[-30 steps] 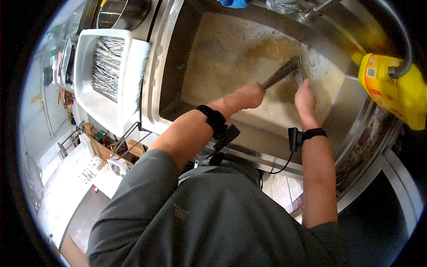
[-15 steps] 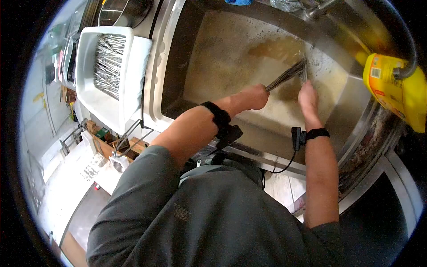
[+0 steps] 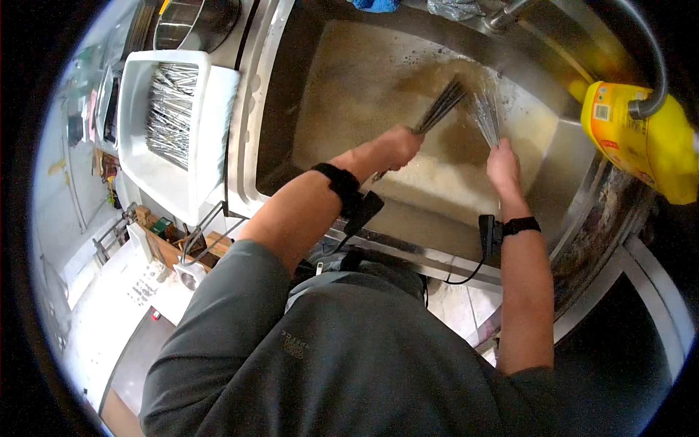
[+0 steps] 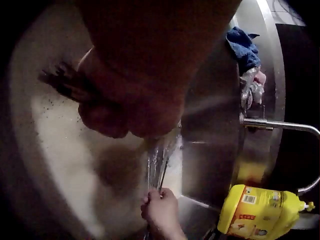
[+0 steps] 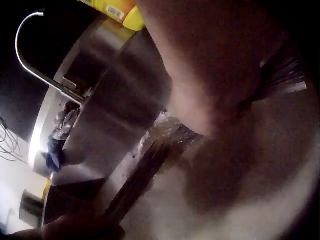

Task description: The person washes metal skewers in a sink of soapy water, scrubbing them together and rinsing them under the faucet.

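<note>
In the head view my left hand [image 3: 397, 148] grips a bundle of thin dark metal skewers [image 3: 442, 108], angled up and to the right over the sink. My right hand [image 3: 503, 167] holds a second skewer bundle [image 3: 486, 116], paler and fanned out at its far end. A gap separates the tips of the two bundles. Water splashes around the right bundle in the right wrist view, where part of it sticks out behind the right hand [image 5: 210, 107]. Seen from the left wrist, short ends of the left bundle [image 4: 67, 85] poke out past the left hand [image 4: 127, 107].
A steel sink [image 3: 280, 95] with cloudy brownish water surrounds the hands. Left of it stands a white tub [image 3: 131, 138] of metal skewers, near a steel pot [image 3: 193, 29]. A yellow bottle [image 3: 641, 138], a curved faucet [image 3: 659, 58] and a blue cloth [image 3: 377, 4] line the sink's edge.
The two bundles crossed or met at their tips earlier and are now apart. My left hand has shifted left with its bundle; the right bundle shows more of its length, fanned out.
</note>
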{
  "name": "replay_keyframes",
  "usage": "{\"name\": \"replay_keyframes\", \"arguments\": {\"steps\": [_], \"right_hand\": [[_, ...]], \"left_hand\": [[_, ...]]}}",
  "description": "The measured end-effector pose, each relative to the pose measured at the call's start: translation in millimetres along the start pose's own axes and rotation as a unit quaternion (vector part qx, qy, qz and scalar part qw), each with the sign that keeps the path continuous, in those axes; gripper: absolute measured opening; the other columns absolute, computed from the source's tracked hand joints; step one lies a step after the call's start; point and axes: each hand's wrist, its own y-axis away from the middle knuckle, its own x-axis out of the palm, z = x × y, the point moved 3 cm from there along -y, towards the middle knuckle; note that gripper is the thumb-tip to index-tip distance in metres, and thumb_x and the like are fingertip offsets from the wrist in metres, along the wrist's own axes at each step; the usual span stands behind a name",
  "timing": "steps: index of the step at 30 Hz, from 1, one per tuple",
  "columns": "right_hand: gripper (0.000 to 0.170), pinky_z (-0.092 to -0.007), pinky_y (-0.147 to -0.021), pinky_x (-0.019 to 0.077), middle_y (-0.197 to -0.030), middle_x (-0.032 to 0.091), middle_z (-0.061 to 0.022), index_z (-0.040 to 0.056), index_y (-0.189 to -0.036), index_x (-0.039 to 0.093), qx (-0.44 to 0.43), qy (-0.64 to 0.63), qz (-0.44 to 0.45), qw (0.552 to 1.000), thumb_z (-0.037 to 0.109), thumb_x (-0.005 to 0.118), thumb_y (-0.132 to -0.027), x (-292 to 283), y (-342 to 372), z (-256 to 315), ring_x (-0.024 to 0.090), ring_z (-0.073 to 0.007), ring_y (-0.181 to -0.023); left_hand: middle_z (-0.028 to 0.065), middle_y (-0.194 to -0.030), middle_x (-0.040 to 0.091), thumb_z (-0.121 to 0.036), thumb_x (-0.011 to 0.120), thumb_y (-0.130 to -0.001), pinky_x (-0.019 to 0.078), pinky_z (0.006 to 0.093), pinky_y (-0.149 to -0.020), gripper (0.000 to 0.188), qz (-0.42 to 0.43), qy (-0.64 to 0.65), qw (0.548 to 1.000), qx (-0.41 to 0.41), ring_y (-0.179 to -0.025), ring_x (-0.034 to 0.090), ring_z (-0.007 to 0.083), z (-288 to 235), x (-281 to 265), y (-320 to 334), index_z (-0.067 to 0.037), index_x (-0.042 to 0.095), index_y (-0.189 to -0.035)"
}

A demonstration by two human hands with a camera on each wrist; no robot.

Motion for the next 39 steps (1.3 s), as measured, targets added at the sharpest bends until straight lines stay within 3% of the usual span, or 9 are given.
{"name": "replay_keyframes", "arguments": {"steps": [6, 7, 8, 10, 17, 30, 32, 35, 39], "right_hand": [[0.030, -0.0515, -0.081, 0.0420, -0.103, 0.055, -0.0300, 0.0016, -0.115, 0.045, -0.049, 0.010, -0.040, 0.998, 0.020, 0.038, -0.092, 33, -15, 9, 0.054, -0.0464, -0.095], [0.029, -0.0518, -0.081, 0.0422, -0.102, 0.055, -0.0299, 0.0018, -0.114, 0.044, -0.029, 0.011, 0.019, 0.999, 0.020, 0.038, -0.092, 22, -5, 20, 0.054, -0.0466, -0.094], [0.029, -0.0518, -0.081, 0.0422, -0.102, 0.055, -0.0299, 0.0018, -0.114, 0.044, -0.032, 0.012, 0.016, 0.999, 0.020, 0.038, -0.092, 13, 4, 21, 0.054, -0.0466, -0.094], [0.027, -0.0529, -0.080, 0.0427, -0.100, 0.055, -0.0300, 0.0026, -0.112, 0.042, -0.040, 0.048, 0.046, 0.997, 0.020, 0.036, -0.092, -1, 33, 14, 0.055, -0.0462, -0.093], [0.027, -0.0525, -0.073, 0.0454, -0.098, 0.056, -0.0275, 0.0033, -0.112, 0.041, -0.102, 0.159, -0.001, 0.982, 0.021, 0.036, -0.092, -30, 72, 11, 0.057, -0.0449, -0.087], [0.027, -0.0506, -0.072, 0.0470, -0.097, 0.058, -0.0229, 0.0073, -0.115, 0.043, -0.079, 0.072, -0.032, 0.994, 0.020, 0.035, -0.092, -51, 69, 22, 0.059, -0.0431, -0.086], [0.030, -0.0512, -0.073, 0.0478, -0.097, 0.058, -0.0222, 0.0093, -0.119, 0.043, -0.140, 0.201, -0.050, 0.968, 0.019, 0.037, -0.091, -46, 84, 35, 0.060, -0.0410, -0.086], [0.037, -0.0507, -0.074, 0.0488, -0.099, 0.058, -0.0219, 0.0095, -0.126, 0.040, -0.131, 0.244, -0.019, 0.961, 0.015, 0.038, -0.089, -45, 69, 60, 0.061, -0.0392, -0.086], [0.037, -0.0485, -0.076, 0.0483, -0.098, 0.059, -0.0228, 0.0070, -0.124, 0.043, -0.099, 0.220, -0.059, 0.969, 0.012, 0.037, -0.088, -51, 25, 65, 0.061, -0.0386, -0.088]], "left_hand": [[-0.0007, -0.053, 0.043, -0.039, 0.047, -0.090, 0.0306, 0.0312, -0.033, 0.033, -0.017, 0.244, 0.957, -0.157, -0.038, 0.040, 0.0134, 8, 30, -11, -0.007, 0.051, -0.082], [-0.0004, -0.055, 0.042, -0.037, 0.048, -0.091, 0.0298, 0.0306, -0.034, 0.032, -0.073, 0.115, 0.983, 0.123, -0.039, 0.039, 0.0135, 73, 51, -62, -0.006, 0.050, -0.085], [-0.0004, -0.055, 0.042, -0.037, 0.048, -0.091, 0.0298, 0.0306, -0.034, 0.032, -0.076, 0.115, 0.982, 0.126, -0.039, 0.039, 0.0135, 51, 35, -51, -0.006, 0.050, -0.085], [-0.0001, -0.054, 0.040, -0.037, 0.047, -0.092, 0.0278, 0.0294, -0.034, 0.033, -0.016, 0.371, 0.924, -0.095, -0.039, 0.036, 0.0127, 19, 12, -26, -0.005, 0.049, -0.092], [-0.0003, -0.056, 0.037, -0.035, 0.044, -0.093, 0.0265, 0.0273, -0.036, 0.034, 0.000, 0.472, 0.878, -0.081, -0.041, 0.035, 0.0108, -6, 11, 11, -0.003, 0.047, -0.105], [-0.0032, -0.056, 0.036, -0.031, 0.045, -0.093, 0.0247, 0.0250, -0.036, 0.028, -0.018, 0.442, 0.894, -0.067, -0.041, 0.033, 0.0069, -2, 6, 26, -0.007, 0.047, -0.107], [0.0064, -0.060, 0.050, -0.030, 0.044, -0.093, 0.0369, 0.0341, -0.042, 0.030, -0.030, 0.249, 0.966, 0.067, -0.047, 0.049, 0.0200, 10, 9, 13, -0.004, 0.047, -0.106], [0.0259, -0.080, 0.059, -0.021, 0.043, -0.090, 0.0461, 0.0460, -0.067, 0.029, -0.178, -0.016, 0.984, 0.003, -0.079, 0.059, 0.0413, -9, 9, 18, 0.005, 0.050, -0.099], [0.0301, -0.087, 0.058, -0.021, 0.041, -0.090, 0.0446, 0.0507, -0.073, 0.027, -0.168, -0.048, 0.984, -0.041, -0.085, 0.055, 0.0472, -17, 9, 31, 0.004, 0.050, -0.097]]}}
